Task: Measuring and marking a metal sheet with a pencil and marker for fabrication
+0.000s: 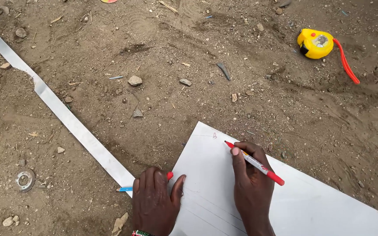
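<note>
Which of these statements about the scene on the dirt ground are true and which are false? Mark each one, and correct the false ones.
1. The right hand holds a red marker with its tip on the white sheet. True.
2. The left hand is lifted clear of the sheet. False: it rests at the sheet's left edge, over a blue pen.
3. A yellow tape measure lies on the white sheet. False: it lies on the bare ground, apart from the sheet at upper right.
4. A long metal strip lies on the ground to the left of the sheet. True.
5. A metal ring lies on the dirt at lower left. True.
</note>
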